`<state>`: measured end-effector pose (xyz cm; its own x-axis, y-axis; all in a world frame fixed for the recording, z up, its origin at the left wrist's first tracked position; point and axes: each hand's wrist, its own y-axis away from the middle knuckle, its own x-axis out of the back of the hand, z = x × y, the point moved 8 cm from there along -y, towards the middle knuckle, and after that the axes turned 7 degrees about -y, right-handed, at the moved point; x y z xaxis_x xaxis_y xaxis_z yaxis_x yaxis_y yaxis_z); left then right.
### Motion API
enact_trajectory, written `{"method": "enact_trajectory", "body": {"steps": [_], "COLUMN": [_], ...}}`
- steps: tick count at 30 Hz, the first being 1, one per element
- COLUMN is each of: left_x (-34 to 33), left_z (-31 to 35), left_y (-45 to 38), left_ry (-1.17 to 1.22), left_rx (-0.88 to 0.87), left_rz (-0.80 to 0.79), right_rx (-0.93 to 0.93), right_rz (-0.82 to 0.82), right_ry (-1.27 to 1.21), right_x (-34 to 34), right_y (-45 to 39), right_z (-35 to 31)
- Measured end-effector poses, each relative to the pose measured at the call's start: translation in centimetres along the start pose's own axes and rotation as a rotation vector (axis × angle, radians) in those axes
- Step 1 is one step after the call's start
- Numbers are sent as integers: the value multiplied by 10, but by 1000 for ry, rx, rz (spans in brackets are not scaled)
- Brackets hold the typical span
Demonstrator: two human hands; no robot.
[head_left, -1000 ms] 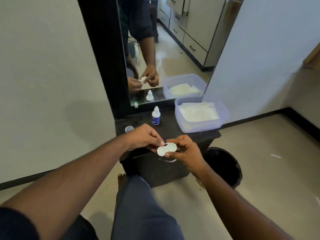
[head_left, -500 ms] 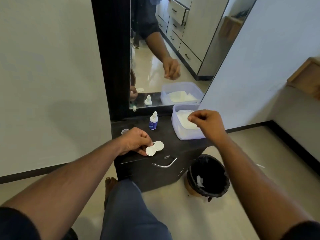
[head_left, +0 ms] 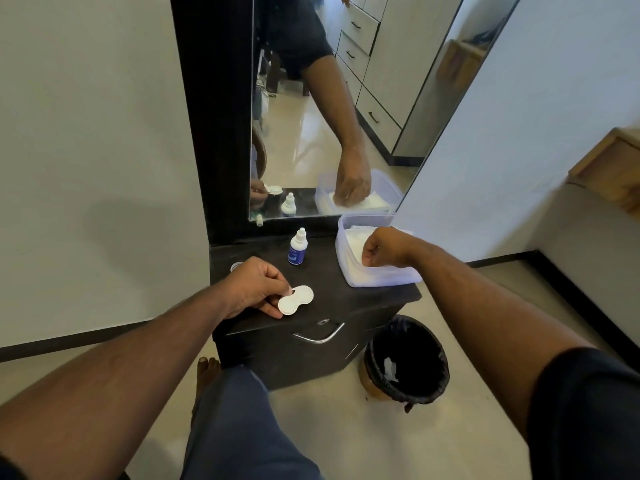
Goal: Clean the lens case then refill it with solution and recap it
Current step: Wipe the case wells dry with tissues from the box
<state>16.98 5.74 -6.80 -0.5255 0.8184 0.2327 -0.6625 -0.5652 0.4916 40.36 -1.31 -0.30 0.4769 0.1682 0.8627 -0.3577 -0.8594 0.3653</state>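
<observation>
The white double-well lens case (head_left: pixel 296 299) lies flat just above the front of the black cabinet top (head_left: pixel 349 303), and my left hand (head_left: pixel 254 285) pinches its left end between thumb and fingers. A small solution bottle (head_left: pixel 297 247) with a white nozzle and blue label stands upright behind it. My right hand (head_left: pixel 384 247) reaches down into the clear plastic tub (head_left: pixel 381 277) of white tissues at the right, fingers curled; the mirror shows the fingertips pinching the top tissue.
A small round cap (head_left: pixel 236 266) lies at the cabinet's left rear, partly behind my left hand. A tall mirror (head_left: pixel 332 109) stands against the wall. A black-lined bin (head_left: pixel 407 358) with a white scrap sits on the floor at the right. My knee is below.
My right hand let go of the lens case, moved right and back, and has dropped into the tissue tub. My left hand lowered the case toward the cabinet top.
</observation>
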Motion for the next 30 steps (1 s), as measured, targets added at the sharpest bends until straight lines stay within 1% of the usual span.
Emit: {"method": "enact_trajectory", "body": {"steps": [4,8,11,13,15,18,20,22,24,26,27,28,30], "left_x": [-2,-2,-1,-1,-1,-1,-2,-3,-2,0,0,1,2], "left_z": [-1,0,0,0,0,0,-1,-2,-1,1,2,3,3], "left_y": [0,0,0,1,1,1,2,2,0,0,1,2,8], "left_ry": [4,11,14,17,13,12,10,7,12,25,34,44,64], "left_rx": [-2,-7,-17,-23,-24,-29,-31,-38,-50,-83,-104,-120,-146], "left_rz": [1,1,0,5,9,20,25,28,32,37,43,49,64], "right_rx": [24,57,9,-47,-99,-113,-91,-74,-66,-45,-14,8,-7], "right_rz": [20,97,168,254,388,568,665,723,681,560,506,472,446], "right_ry": [-110,-369,-573,-670,-767,-965,-1153,-1408,-1754,-2029,-2068,-2039,-1906], "right_x": [4,26,41,50,61,75,80,79,66,45,36,26,5], "right_y": [-1,7,14,18,25,44,57,70,75,76,76,76,79], "right_z": [5,10,19,27,38,42,41,37,31,14,3,-8,-28]}}
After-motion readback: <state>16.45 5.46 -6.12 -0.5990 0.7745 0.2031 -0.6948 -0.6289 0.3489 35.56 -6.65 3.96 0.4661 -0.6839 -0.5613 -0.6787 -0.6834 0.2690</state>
